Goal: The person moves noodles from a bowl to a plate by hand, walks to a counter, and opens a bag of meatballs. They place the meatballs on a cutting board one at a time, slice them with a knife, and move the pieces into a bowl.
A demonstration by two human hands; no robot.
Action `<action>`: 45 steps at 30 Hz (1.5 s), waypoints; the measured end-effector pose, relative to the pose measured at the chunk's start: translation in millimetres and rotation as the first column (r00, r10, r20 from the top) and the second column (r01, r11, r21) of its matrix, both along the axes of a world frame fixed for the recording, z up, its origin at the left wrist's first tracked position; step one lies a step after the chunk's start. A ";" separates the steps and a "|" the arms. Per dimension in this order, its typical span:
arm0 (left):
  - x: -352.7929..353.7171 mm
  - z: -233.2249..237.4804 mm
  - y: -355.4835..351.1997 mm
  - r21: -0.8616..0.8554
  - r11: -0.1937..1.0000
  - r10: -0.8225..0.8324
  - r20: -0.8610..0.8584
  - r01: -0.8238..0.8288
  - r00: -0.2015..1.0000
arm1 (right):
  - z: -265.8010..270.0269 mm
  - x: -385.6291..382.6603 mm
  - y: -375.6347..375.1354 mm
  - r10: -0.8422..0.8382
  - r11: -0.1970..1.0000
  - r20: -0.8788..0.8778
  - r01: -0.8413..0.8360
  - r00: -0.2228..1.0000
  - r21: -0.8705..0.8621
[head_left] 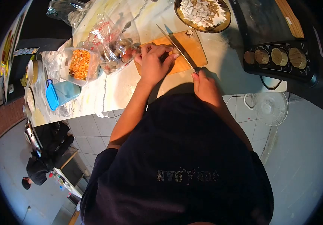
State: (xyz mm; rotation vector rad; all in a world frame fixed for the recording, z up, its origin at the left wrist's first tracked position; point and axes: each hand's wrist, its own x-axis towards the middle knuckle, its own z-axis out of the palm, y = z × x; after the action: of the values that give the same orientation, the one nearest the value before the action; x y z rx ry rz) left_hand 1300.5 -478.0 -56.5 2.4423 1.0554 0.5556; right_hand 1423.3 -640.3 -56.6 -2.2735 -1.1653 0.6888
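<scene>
My right hand [206, 87] is closed around the handle of a long kitchen knife [179, 49]. Its blade points away from me over an orange cutting board [197, 48]. On the board, just left of the blade, my left hand [155, 64] has its fingers bent and pressed together. Whatever lies under those fingertips is too hidden to name. A small pale scrap [189, 33] rests near the board's far edge. Beyond the board, a dark-rimmed plate [178, 19] holds many chopped whitish pieces [199, 11].
Left of the board lies a clear plastic bag [110, 47] with brownish pieces inside. Farther left are a tub of orange shreds [79, 64] and a blue-lidded container [52, 96]. A black stove [281, 56] with wooden knobs stands right. A fan [270, 108] and a seated person [39, 168] are below.
</scene>
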 end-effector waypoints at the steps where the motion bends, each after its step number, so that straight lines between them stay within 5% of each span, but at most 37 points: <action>1: -0.3 -2.2 0.5 -0.003 1.000 0.002 0.000 -0.002 1.000 | 0.3 0.4 0.2 0.000 1.000 -0.014 0.000 1.000 -0.012; 35: -7.3 1.7 2.7 0.030 0.999 -0.042 0.000 0.042 0.999 | 28.9 3.2 -7.6 -0.029 0.992 0.006 0.030 1.000 -0.126; 45: -2.2 10.4 2.7 0.040 0.996 -0.074 0.011 0.074 0.997 | 34.0 15.4 -16.1 -0.106 0.994 -0.045 0.107 0.993 0.024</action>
State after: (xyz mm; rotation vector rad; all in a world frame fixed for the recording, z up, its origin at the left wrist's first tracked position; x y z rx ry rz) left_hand 1298.3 -475.3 -46.1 2.4978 0.9530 0.5727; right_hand 1438.7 -656.4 -22.6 -2.2684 -1.0185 0.6747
